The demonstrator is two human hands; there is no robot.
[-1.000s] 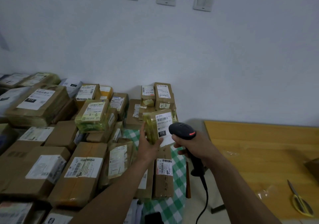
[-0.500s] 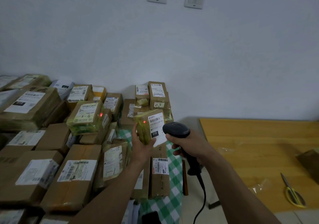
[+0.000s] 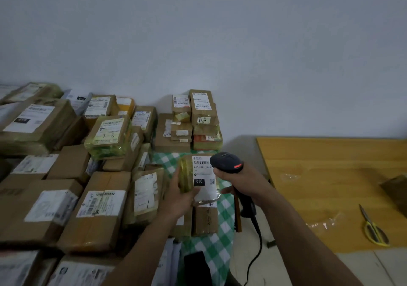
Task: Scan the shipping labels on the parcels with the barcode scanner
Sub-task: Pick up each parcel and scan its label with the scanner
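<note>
1. We are holding a small yellow-taped parcel (image 3: 186,173) in our left grip (image 3: 179,194). The fingers are curling round its left edge, and it is hanging over the green-checked counter (image 3: 225,217), at 6 o'clock of the stacked parcels (image 3: 201,118) by the wall.
2. Our right grip (image 3: 239,181) is closing fully round the handle of the barcode scanner (image 3: 226,162) and carrying nothing else.
3. The shipping label (image 3: 203,186) is facing us, its long axis running 12 to 6, with the barcode at the 12 o'clock end.
4. The scanner head is sitting just beside the label's upper right corner, so the barcode is lying at about 9 o'clock from it. The right grip is the nearer one.
5. We are judging the head too close, probably aiming past the barcode. Drawing it back towards 4 o'clock should help.
</note>
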